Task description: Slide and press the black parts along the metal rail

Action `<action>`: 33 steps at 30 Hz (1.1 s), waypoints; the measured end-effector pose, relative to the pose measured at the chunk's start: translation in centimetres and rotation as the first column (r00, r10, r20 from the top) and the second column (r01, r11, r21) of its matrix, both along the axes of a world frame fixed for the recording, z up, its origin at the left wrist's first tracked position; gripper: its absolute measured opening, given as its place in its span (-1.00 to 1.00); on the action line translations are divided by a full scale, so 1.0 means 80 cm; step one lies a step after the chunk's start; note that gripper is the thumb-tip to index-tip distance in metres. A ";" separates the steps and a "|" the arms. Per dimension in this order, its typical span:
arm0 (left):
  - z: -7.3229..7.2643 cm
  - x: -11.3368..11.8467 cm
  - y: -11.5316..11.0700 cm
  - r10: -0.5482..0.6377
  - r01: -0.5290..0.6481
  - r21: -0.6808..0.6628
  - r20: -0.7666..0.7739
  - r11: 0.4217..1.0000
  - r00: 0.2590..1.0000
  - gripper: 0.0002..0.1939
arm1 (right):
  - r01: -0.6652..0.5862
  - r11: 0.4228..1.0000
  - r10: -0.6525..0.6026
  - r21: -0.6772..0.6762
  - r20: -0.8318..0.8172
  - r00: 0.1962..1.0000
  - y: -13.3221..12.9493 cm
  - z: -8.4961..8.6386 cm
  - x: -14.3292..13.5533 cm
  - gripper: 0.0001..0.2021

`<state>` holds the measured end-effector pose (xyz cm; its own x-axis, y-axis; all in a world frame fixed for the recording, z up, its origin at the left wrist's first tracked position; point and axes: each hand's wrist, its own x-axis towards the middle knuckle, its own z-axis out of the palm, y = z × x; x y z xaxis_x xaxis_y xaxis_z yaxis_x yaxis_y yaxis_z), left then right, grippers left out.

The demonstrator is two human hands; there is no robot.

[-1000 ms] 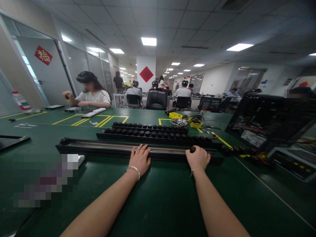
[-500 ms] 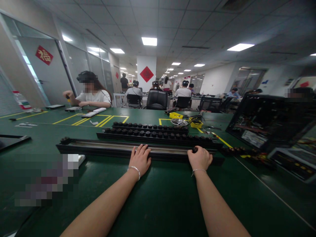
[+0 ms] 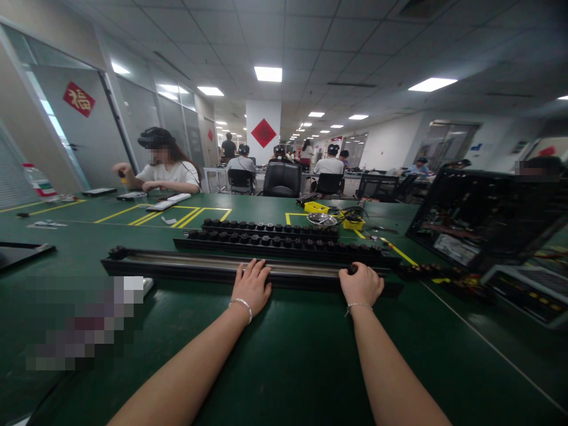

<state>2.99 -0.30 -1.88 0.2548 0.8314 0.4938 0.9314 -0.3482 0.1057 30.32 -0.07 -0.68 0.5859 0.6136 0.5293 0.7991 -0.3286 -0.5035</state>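
A long black rail [image 3: 177,267] with a pale channel along its top lies across the green table in front of me. My left hand [image 3: 252,287] rests on its middle, fingers stretched out and slightly apart. Toward the rail's right end, my right hand [image 3: 362,283] is closed around a small black knob-like piece [image 3: 352,268], mostly hidden by the fingers. Another dark piece [image 3: 118,252] sits at the rail's left end. Just behind are two shorter black rails, a nearer one [image 3: 284,251] and a farther one [image 3: 270,232], each topped with a row of round black pieces.
A metal dish [image 3: 322,219] and a yellow tray [image 3: 316,207] stand behind the rails. On the right are an opened computer case [image 3: 470,219] and a boxy device [image 3: 528,293]. A blurred-out object [image 3: 89,325] lies front left. Across the table sits a person [image 3: 166,171].
My right hand has shifted very slightly to the right along the rail with the black knob-like piece. The left hand stays where it was.
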 end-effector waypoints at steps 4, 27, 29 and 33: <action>-0.001 0.000 0.000 -0.001 0.001 -0.001 0.000 1.000 1.000 -0.63 | 0.000 1.000 0.000 0.010 -0.009 1.000 0.001 -0.002 0.004 -0.63; 0.001 0.000 0.000 -0.003 0.003 -0.008 0.007 1.000 1.000 -0.61 | 0.036 0.999 -0.036 0.028 -0.014 0.999 -0.001 -0.001 0.016 -0.64; 0.002 0.001 0.000 -0.004 0.004 -0.011 0.008 1.000 1.000 -0.61 | 0.036 0.999 -0.036 0.020 -0.023 0.999 -0.001 0.000 0.018 -0.63; 0.004 0.001 -0.001 -0.001 0.001 -0.021 0.007 1.000 1.000 -0.62 | 0.052 0.998 -0.051 0.026 -0.050 0.997 -0.002 0.001 0.021 -0.63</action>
